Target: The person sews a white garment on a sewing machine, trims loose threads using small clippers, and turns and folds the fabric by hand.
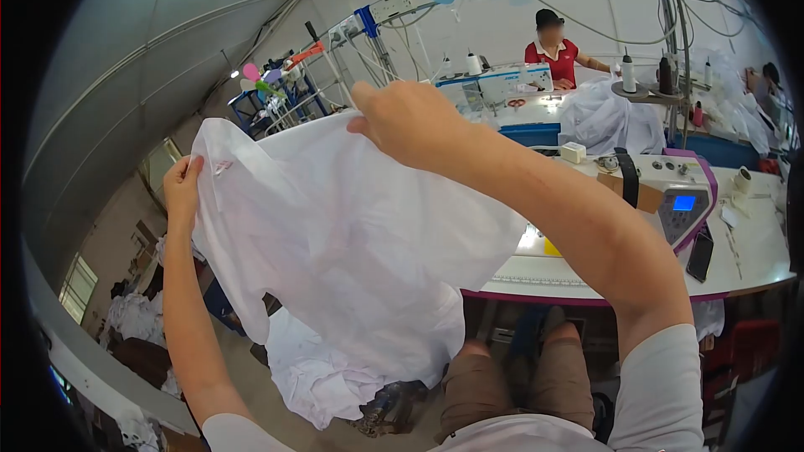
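Grips white cloth by upper edge with left hand and right hand, well apart, near sewing machine.

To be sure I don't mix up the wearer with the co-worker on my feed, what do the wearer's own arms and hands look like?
The left hand and right hand are ungloved, with no ring, watch or cable visible. Pale, whitish short sleeves, the right one showing more than the left, leave the forearms bare.
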`<state>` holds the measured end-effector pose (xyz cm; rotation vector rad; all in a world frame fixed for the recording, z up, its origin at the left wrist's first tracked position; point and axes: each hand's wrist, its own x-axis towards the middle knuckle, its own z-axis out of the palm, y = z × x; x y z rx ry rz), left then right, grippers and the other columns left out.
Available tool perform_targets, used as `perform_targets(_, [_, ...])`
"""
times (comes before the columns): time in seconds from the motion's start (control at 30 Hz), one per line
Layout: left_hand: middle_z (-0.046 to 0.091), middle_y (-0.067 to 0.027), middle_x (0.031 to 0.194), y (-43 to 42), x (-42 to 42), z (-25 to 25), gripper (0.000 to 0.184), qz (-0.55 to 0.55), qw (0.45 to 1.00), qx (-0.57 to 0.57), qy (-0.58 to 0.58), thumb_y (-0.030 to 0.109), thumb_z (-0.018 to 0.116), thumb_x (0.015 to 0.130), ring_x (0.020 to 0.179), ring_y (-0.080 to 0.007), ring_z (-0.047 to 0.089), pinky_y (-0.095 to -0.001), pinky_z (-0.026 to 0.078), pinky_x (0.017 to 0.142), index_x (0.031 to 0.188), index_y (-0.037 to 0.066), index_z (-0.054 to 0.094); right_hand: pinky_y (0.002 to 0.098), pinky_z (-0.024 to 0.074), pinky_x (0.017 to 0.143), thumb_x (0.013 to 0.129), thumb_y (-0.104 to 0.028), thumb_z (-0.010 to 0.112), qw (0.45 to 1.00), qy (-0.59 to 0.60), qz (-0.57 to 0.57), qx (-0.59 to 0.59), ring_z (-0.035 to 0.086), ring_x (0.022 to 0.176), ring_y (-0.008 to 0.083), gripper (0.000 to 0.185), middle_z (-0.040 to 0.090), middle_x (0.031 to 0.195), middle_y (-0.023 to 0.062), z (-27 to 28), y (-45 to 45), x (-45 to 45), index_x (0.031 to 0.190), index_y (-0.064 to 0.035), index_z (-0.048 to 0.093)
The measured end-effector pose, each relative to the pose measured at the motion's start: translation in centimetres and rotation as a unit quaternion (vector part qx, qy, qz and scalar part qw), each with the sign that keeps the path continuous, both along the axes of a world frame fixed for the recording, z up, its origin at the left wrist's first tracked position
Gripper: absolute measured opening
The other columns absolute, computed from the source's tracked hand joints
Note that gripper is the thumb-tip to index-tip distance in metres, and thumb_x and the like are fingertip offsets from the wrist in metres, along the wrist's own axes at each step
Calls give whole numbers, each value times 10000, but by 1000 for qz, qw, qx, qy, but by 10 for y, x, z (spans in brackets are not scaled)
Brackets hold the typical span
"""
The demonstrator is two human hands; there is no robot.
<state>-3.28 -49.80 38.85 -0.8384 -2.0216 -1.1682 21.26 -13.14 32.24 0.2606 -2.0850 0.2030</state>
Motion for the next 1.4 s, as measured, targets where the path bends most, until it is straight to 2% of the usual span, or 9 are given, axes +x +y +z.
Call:
perform_targets(0.2, [638, 37, 825, 3, 15, 8, 246, -1, 1000, 5, 17, 237, 657, 1012, 744, -56, 526, -238, 422, 686, 1021, 0, 724, 535, 505, 670, 988, -327, 633, 999, -20, -28, -25, 660, 741, 438, 293, 667, 724, 200, 0, 13, 3, 969, -42, 567])
perform_targets(0.5, [683, 16, 908, 4, 30, 19, 275, -58, 997, 56, 11, 251, 662, 1017, 792, -61, 575, -225, 458, 727, 1073, -12, 717, 494, 497, 689, 976, -374, 653, 997, 13, 50, -53, 657, 770, 422, 296, 698, 804, 191, -2, 39, 8, 1021, -83, 678])
perform_targets(0.7, [696, 10, 941, 10, 38, 19, 281, -90, 994, 53, 16, 260, 663, 1019, 809, -57, 586, -225, 468, 740, 1101, -5, 708, 492, 491, 692, 965, -373, 670, 995, 24, 75, -68, 660, 780, 395, 306, 692, 786, 177, 0, 54, 12, 973, -67, 685])
perform_targets(0.77, [695, 12, 941, 13, 39, 16, 282, -96, 994, 52, 20, 260, 661, 1020, 805, -56, 584, -224, 467, 737, 1104, -5, 706, 460, 467, 680, 965, -337, 685, 981, -4, 125, -152, 618, 737, 380, 311, 664, 771, 186, 1, 57, 12, 904, -33, 668])
perform_targets(0.8, [694, 14, 936, 15, 39, 14, 277, -106, 993, 57, 13, 254, 659, 1021, 799, -55, 579, -223, 462, 730, 1108, -5, 705, 460, 467, 680, 965, -337, 685, 981, -1, 124, -150, 618, 737, 380, 311, 664, 771, 186, 2, 58, 11, 904, -33, 668])
perform_targets(0.9, [688, 20, 923, 21, 43, 10, 264, -117, 991, 68, 3, 239, 660, 1019, 789, -52, 567, -219, 452, 717, 1106, -6, 704, 415, 459, 686, 966, -309, 693, 967, -20, 143, -210, 581, 722, 335, 308, 651, 779, 177, 0, 59, 12, 889, -12, 666])
perform_targets(0.97, [685, 24, 914, 25, 49, 8, 254, -116, 990, 76, 0, 229, 662, 1017, 784, -49, 560, -217, 447, 710, 1099, -8, 706, 319, 437, 672, 998, -293, 671, 955, -20, 171, -241, 504, 717, 144, 293, 584, 743, 60, -2, 60, 13, 953, -4, 680])
perform_targets(1.23, [634, 40, 843, 34, 46, -2, 235, -90, 993, 75, 27, 213, 693, 992, 768, -48, 526, -226, 420, 690, 1045, -13, 728, 288, 430, 673, 1014, -307, 641, 932, -62, 193, -301, 498, 740, 97, 313, 585, 774, -4, -2, 62, 19, 962, -2, 683])
perform_targets(1.4, [676, 13, 865, 33, 27, -8, 220, -83, 993, 61, 50, 182, 703, 968, 794, -73, 567, -247, 442, 714, 1032, -24, 745, 280, 430, 676, 1016, -298, 626, 918, -84, 214, -322, 501, 762, 79, 303, 590, 814, -24, -6, 69, 19, 1004, -3, 689])
